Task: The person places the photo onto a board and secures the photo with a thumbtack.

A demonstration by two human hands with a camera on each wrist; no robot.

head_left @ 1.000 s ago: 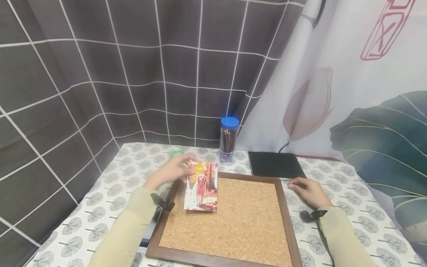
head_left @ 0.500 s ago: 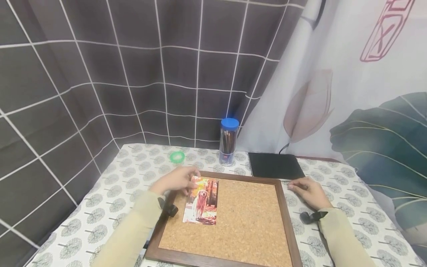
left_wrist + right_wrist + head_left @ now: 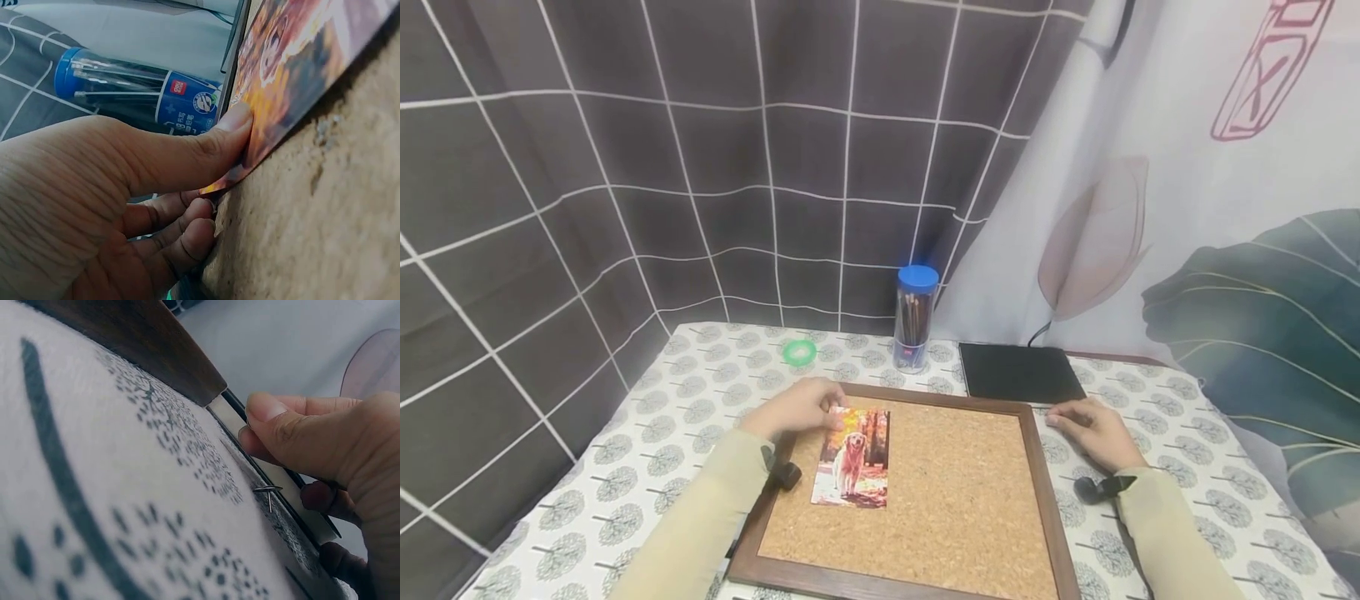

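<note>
Up in the far-left corner of the cork board [image 3: 962, 500], pinching the dog photo [image 3: 852, 462] by its top-left corner with the left grip [image 3: 797, 408]: thumb on the print, fingers curled under its edge, going by the left wrist view. Otherwise lying flat on the cork, long side running just beside the frame's left rail, top edge just short of the far rail. Resting the right grip [image 3: 1093, 433] on the table [image 3: 647, 467] just off the board's far-right corner, released, fingers loosely curled round nothing, with a thumbtack [image 3: 269, 490] lying on the cloth right by the fingertips. To do this bit well, probably best to press down with the thumb to avoid skewing, square the print to the two rails, and slide the fingers out flat rather than lifting. Loads of bare cork to the right and toward the near rail for shifting it, hardly any slack on the left and far sides. Beyond the frame, worth minding the pen jar [image 3: 914, 317], green tape roll [image 3: 799, 352] and black pad [image 3: 1018, 372], all sitting near the far rail.
</note>
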